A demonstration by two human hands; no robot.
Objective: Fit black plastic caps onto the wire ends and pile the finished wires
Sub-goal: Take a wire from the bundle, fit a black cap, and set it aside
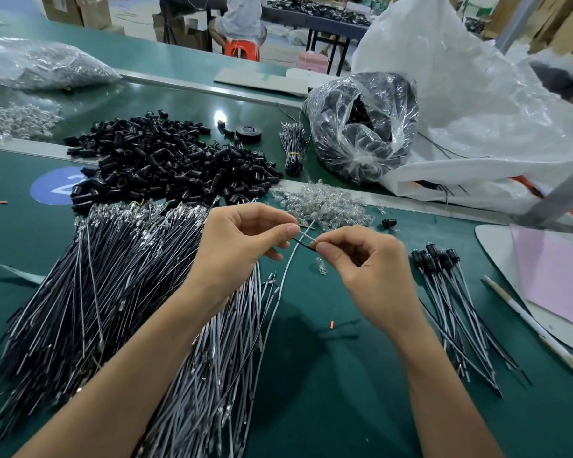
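Clearly most of the job lies ahead. The left hand point(245, 241) and right hand point(361, 259) each pinch a black-and-white wire point(303, 242) between thumb and forefinger, fingertips nearly meeting; its tail curves away below the grip. No cap shows on it yet. Beyond the grip, to its left, sits the heap of black caps point(166, 160). Under the left wrist spreads the big pile of bare wires point(113, 292). Right of the grip lies the finished pile point(450, 292), only a handful, capped ends pointing away. I judge hundreds remain.
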